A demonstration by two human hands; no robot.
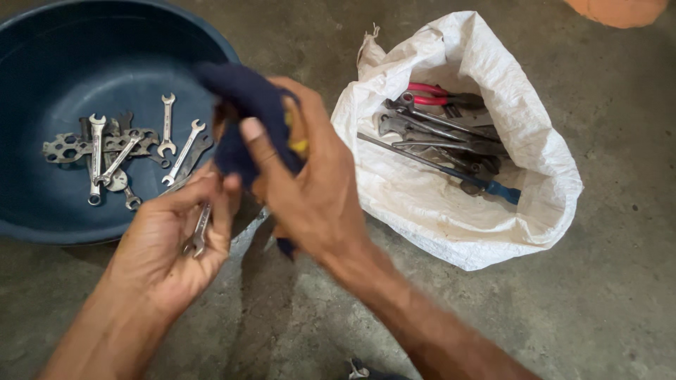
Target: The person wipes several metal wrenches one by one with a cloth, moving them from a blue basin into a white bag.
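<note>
Two hands meet over the floor: left hand (169, 246) fingers curl around a spanner (200, 232), right hand (310, 190) pinches a dark cloth (246, 105), seemingly wiping. Loosely gripped, the spanner could slip and drop beside the basin (42, 225).

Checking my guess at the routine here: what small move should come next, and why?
Probably draw the cloth down along the wrench. The left hand grips the wrench by one end, and the right hand has the dark cloth bunched over the other. Bare wrenches already lie in the blue basin, while other tools wait in the white sack.
</note>
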